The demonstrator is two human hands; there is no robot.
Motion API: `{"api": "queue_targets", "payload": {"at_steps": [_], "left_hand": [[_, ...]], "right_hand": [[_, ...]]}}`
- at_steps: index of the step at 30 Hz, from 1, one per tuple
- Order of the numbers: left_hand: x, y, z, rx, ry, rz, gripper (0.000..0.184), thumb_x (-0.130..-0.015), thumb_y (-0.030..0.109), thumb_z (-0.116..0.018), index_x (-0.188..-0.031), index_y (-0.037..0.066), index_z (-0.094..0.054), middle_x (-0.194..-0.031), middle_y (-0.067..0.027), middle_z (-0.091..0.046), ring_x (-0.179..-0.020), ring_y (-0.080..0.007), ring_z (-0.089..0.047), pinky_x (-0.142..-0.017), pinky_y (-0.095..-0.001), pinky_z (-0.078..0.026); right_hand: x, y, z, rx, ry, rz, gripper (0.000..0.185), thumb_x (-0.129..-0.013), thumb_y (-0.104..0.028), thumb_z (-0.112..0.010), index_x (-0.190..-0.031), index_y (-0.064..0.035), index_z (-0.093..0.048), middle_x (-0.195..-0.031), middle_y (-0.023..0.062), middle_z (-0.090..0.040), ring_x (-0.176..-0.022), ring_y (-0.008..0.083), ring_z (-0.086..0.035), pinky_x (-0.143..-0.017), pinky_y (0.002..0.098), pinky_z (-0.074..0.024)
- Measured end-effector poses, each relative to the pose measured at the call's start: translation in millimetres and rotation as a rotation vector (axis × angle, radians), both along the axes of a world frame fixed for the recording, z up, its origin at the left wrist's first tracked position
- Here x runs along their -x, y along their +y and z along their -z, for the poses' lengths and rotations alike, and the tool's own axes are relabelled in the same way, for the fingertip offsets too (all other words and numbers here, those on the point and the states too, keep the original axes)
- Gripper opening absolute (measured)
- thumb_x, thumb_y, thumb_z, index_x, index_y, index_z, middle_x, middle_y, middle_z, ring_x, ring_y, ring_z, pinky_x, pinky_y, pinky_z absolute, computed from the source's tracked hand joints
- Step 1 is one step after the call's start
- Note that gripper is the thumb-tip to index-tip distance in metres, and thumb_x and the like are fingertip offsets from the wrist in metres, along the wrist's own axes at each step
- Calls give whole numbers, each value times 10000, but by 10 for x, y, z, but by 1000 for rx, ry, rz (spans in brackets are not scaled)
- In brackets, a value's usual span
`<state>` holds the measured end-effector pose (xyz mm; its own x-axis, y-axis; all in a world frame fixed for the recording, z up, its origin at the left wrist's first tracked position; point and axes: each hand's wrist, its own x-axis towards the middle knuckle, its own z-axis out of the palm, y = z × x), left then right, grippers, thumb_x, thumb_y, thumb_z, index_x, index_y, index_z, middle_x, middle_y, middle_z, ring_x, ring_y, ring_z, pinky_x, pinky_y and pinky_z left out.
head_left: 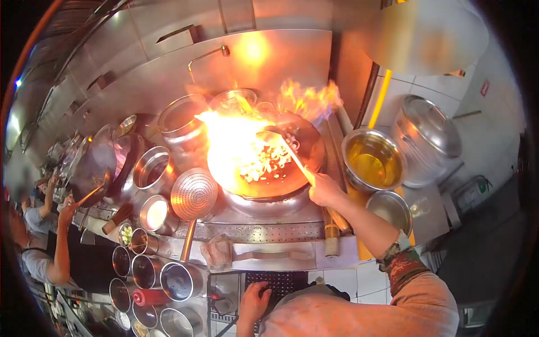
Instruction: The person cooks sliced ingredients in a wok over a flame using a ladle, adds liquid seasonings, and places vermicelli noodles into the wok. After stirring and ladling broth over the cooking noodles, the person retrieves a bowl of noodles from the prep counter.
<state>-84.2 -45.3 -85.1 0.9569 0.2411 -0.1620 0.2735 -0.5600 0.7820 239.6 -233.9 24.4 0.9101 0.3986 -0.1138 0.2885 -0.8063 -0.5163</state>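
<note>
My right hand [327, 190] is closed round the wooden handle of a wok ladle [293, 153]. The ladle's round head is inside a large wok [303, 182] on the burner. Chopped pale food pieces [268, 162] lie in the wok, and bright flames [230, 143] rise over its left side and hide part of it. Low in front of my body, my left hand [254, 303] hangs away from the stove, its fingers loosely bent with nothing visible in them.
Left of the wok, a perforated strainer [194, 194] rests with its handle toward me. Metal seasoning pots [181, 281] crowd the lower left. On the right stand a bowl of yellow oil [375, 160] and a lidded pot [429, 126]. Another person's arm [63, 247] works at a neighbouring wok.
</note>
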Motion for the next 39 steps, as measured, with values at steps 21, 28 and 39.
{"api": "queue_targets", "payload": {"at_steps": [21, 28, 39], "left_hand": [[-152, 178, -123, 65, -90, 602, 256, -822, 173, -667, -1044, 49, -632, -987, -150, -627, -885, -326, -621, -763, -370, -499], [-135, 79, -163, 132, -54, 679, 244, -819, 170, -667, -1031, 53, -639, -989, -145, -626, -865, -324, -622, -741, -363, -500], [-59, 242, 94, 133, -166, 538, 249, -820, 181, -654, -1024, 39, -642, -983, -163, -629, -921, -331, -615, -805, -371, -488]], "right_hand": [[3314, -1648, -503, -343, 112, 871, 656, -827, -52, -493, -1448, -49, -281, -853, 86, -564, -616, 141, -547, -578, 291, -476], [3160, -1570, -516, -430, 226, 925, 570, -810, -63, -512, -1360, 16, -386, -760, 49, -521, -558, 106, -506, -522, 287, -445], [2796, -1640, -1287, -1673, 793, 922, 129, -929, -93, -424, -840, 1, -435, -684, -6, -438, -471, 15, -400, -352, 185, -341]]}}
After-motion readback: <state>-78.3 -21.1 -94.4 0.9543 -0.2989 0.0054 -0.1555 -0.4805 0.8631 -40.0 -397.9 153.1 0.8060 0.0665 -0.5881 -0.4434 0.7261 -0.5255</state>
